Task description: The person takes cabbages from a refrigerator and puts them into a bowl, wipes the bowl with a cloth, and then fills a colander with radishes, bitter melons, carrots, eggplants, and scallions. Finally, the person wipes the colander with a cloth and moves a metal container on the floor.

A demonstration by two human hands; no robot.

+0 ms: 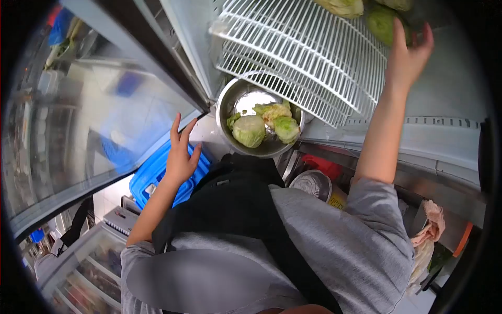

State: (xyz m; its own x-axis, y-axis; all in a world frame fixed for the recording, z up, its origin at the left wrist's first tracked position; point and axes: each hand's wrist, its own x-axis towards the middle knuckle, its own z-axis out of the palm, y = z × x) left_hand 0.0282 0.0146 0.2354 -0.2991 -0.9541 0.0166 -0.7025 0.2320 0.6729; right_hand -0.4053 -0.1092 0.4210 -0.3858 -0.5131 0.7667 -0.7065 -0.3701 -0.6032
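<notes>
My right hand (409, 58) is raised to the wire shelf (298, 44) of a fridge, fingers spread and nothing visible between them. One finger overlaps the right edge of a green lettuce head (380, 24) there. Paler heads of lettuce (342, 6) lie beside it at the top of the view. On the left, my left hand (181, 159) hangs open with its fingers apart, over a blue plastic crate (141, 180) and near the glass door. Below the shelves stands a large steel bowl (222, 118) holding several lettuce heads (249, 131), some with browned leaves.
The glass fridge door (99, 104) stands swung out at my left. A metal pot (312, 184) and a red item (321, 166) are low at my right, near a pinkish cloth (431, 222). A clear-topped case (86, 277) is at the lower left.
</notes>
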